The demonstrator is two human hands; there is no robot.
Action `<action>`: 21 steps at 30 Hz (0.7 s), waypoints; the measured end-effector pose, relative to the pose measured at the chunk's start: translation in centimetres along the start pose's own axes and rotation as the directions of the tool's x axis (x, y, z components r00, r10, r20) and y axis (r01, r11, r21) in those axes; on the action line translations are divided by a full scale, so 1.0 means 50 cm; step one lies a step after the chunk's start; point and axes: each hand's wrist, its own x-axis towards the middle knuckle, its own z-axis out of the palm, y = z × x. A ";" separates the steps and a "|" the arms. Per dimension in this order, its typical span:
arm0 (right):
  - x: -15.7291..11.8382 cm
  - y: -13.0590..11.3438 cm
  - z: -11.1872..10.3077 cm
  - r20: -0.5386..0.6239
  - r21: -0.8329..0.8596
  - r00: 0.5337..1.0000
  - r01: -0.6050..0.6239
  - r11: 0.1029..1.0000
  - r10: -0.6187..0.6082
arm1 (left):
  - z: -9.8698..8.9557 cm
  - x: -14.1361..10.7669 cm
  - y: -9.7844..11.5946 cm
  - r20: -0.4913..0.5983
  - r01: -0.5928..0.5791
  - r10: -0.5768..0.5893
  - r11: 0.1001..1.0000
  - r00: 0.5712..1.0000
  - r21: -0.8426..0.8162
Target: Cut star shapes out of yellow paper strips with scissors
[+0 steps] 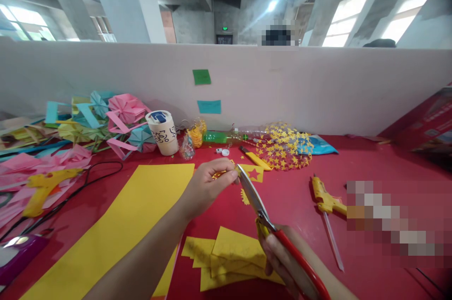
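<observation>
My left hand [212, 180] is closed in a pinch on a small piece of yellow paper [238, 171], mostly hidden by the fingers. Red-handled scissors [254, 198] are in my right hand [282, 248], blades pointing up and away, their tips against the small piece. Just beyond the blades lies a yellow paper scrap [258, 174] with a star-shaped hole. Yellow cut-out pieces [244, 196] lie beneath the hands. Nearer to me, several yellow paper pieces [236, 253] are piled between my forearms.
Large yellow sheets [123, 215] lie at left, near a yellow glue gun [45, 187]. Another glue gun [325, 198] sits at right. Behind are a white cup [163, 135], folded paper decorations [123, 111], a yellow cutter [259, 160] and a star-covered clear object [284, 147].
</observation>
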 end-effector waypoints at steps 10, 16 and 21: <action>0.019 0.040 0.001 -0.103 0.033 0.994 0.039 0.999 -0.036 | -0.003 0.004 -0.017 0.049 0.080 -0.078 0.996 0.996 -0.047; 0.048 0.045 -0.030 -0.278 0.201 0.951 0.195 0.960 -0.134 | 0.037 0.013 -0.053 0.317 0.279 -0.229 0.953 0.920 -0.120; 0.070 0.059 -0.050 -0.250 0.250 0.967 0.113 0.962 -0.049 | 0.081 0.006 -0.077 0.463 0.343 -0.208 0.910 0.862 -0.231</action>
